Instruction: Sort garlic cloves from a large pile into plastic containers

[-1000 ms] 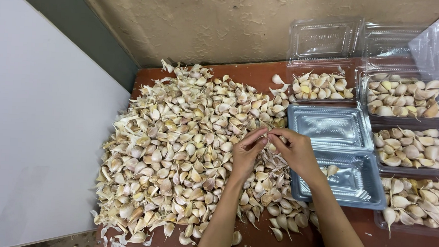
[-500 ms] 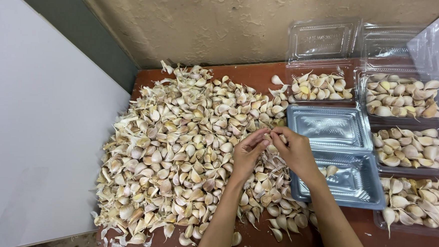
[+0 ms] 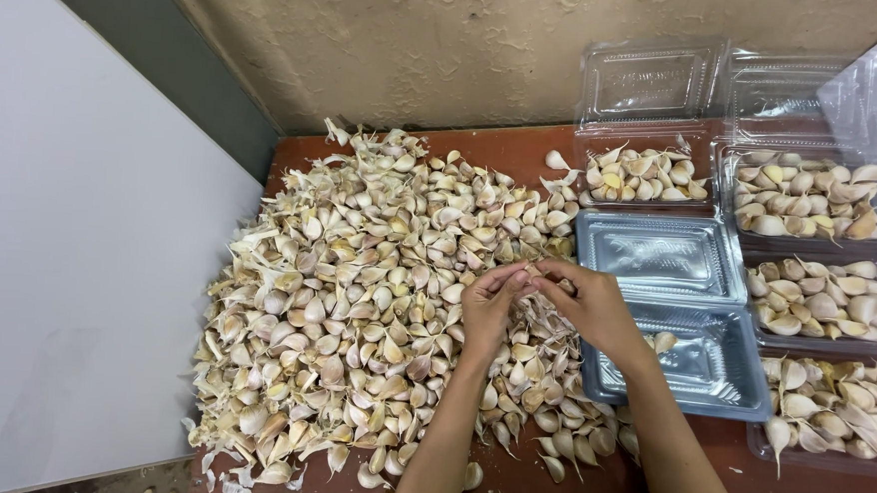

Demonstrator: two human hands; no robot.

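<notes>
Red-brown table (image 3: 524, 146) carries big pile of garlic cloves (image 3: 356, 302) on left & centre. On right: open clear plastic containers (image 3: 663, 253), one w/ few cloves, others (image 3: 821, 197) filled w/ cloves.

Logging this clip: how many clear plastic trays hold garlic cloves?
5: one at the back, three stacked down the right edge, plus the near-empty open tray.

Garlic cloves (image 3: 356, 302) had dry, papery matt skins. Clamshell trays (image 3: 663, 256) at right were glossy clear plastic. Upper wall (image 3: 449, 47) looked rough; tabletop (image 3: 524, 146) matt wood.
</notes>
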